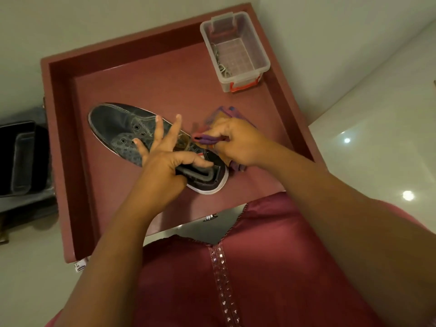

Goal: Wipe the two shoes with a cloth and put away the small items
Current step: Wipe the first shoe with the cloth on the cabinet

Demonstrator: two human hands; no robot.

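The left hand (165, 161) grips the shoe's (122, 131) heel, toe toward the desk's (146, 81) far-left corner, while right-hand fingers (218, 132) pinch the cloth (205, 139) against its right side.

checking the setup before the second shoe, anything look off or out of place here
Only one shoe is in view on the red tray, though the task names two. It has no laces in its eyelets. Nothing looks spilled or damaged; the clear box stands upright.

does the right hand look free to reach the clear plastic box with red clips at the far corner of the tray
Probably not yet: the right hand grips the purple and orange cloth beside the dark lace-less shoe. Nothing stands between it and the clear plastic box on the maroon tray.
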